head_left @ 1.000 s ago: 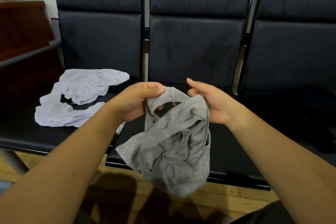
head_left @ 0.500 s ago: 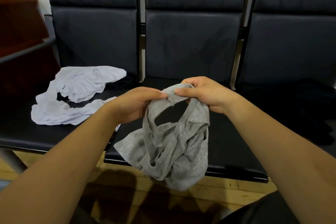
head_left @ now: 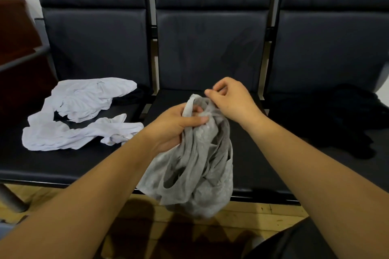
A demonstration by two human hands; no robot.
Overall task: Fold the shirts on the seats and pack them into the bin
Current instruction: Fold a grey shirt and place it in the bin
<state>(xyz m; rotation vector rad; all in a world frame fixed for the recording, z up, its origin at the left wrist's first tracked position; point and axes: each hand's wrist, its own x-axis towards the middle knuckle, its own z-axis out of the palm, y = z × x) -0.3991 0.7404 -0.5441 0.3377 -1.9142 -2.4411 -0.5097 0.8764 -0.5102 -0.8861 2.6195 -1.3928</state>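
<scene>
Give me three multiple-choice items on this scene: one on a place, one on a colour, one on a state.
1. The white shirt lies: A) on the left seat; B) on the floor; C) on the right seat.
2. The held shirt, in the left hand, is: A) red; B) grey; C) blue.
3. The held shirt is: A) folded flat; B) spread on a seat; C) bunched up and hanging.
Key: 1 A, it sprawls across the left cushion; 2 B, its fabric is plain grey; 3 C, it dangles crumpled from the grip.
</scene>
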